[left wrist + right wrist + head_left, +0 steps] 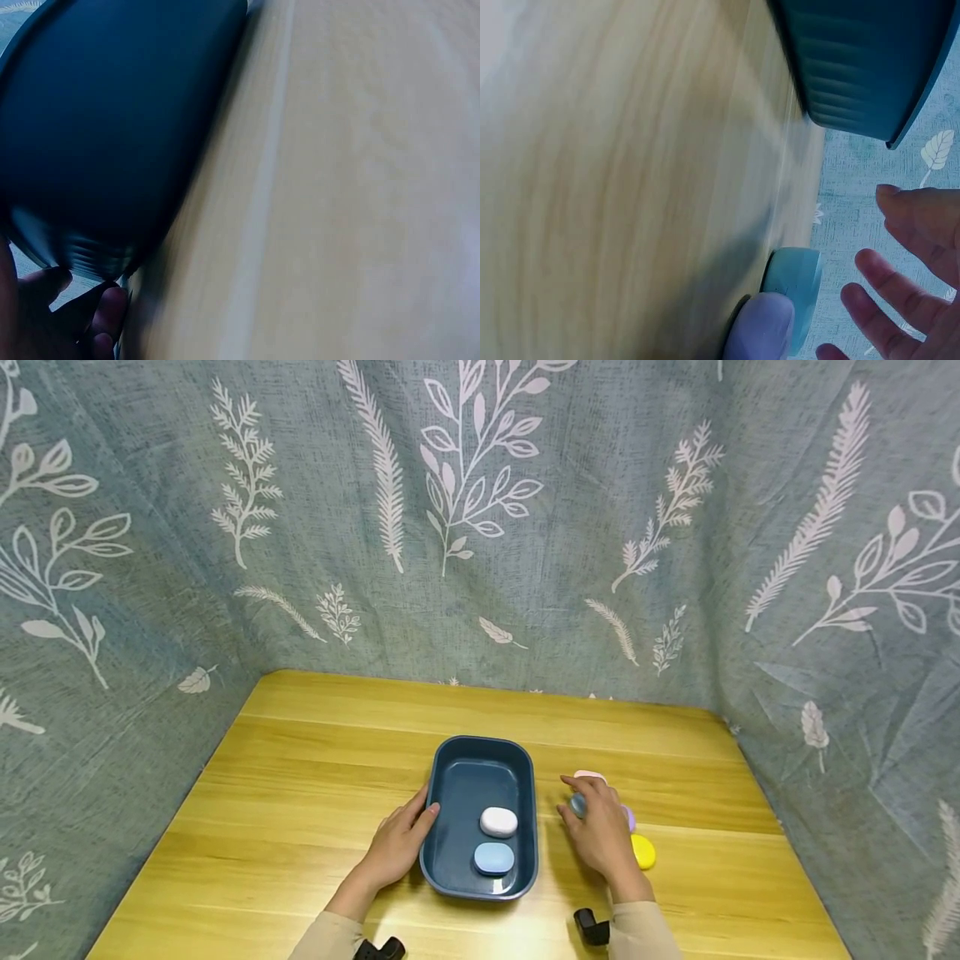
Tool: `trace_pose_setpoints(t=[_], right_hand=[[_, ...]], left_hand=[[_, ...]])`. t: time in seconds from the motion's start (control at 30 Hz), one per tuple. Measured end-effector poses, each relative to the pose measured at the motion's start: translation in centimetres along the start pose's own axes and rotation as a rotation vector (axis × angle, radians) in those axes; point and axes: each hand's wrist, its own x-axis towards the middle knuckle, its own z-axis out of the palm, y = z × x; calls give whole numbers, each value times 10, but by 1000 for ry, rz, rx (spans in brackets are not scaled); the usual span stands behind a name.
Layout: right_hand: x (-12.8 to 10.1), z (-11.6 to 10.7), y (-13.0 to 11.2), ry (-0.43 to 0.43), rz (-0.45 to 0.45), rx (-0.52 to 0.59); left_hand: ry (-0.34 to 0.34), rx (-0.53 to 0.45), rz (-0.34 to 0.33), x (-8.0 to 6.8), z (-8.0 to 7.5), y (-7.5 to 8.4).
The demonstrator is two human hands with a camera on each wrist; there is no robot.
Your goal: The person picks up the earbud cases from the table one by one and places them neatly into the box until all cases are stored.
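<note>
A dark blue oval tray (448,768) stands mid-table with a white pebble-shaped piece (498,822) and a light blue one (493,858) inside. My left hand (422,812) rests against the tray's left wall, thumb at the rim; the left wrist view shows the tray's wall (112,135) and my fingers (105,311) close up. My right hand (579,797) hovers with spread fingers (889,300) over a teal piece (577,804) (795,289) just right of the tray (870,67), holding nothing. A purple piece (759,330) lies beside the teal one.
Around the right hand lie a pink piece (590,774), the purple piece (629,817) and a yellow piece (643,852). Leaf-print curtain (480,527) closes in the wooden table (300,793) at the back and both sides.
</note>
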Motion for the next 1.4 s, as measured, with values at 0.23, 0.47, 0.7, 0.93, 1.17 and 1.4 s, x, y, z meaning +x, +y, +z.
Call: trace_pose_setpoints(t=[0.23, 0.47, 0.7, 0.93, 1.17, 1.4], right_hand=[[0, -2, 4, -32, 59, -54], [2, -4, 7, -50, 106, -71], [3, -4, 10, -68, 147, -92], [3, -4, 13, -82, 169, -105], [4, -5, 16, -93, 186, -101], [5, -6, 16, -117, 184, -128]], left_hand=[[-1, 17, 17, -1, -1, 2], [-5, 13, 11, 1, -1, 1], [-9, 9, 17, 1, -2, 0], [-15, 11, 12, 1, -2, 1], [-12, 10, 11, 1, -1, 0], [-8, 12, 10, 2, 0, -1]])
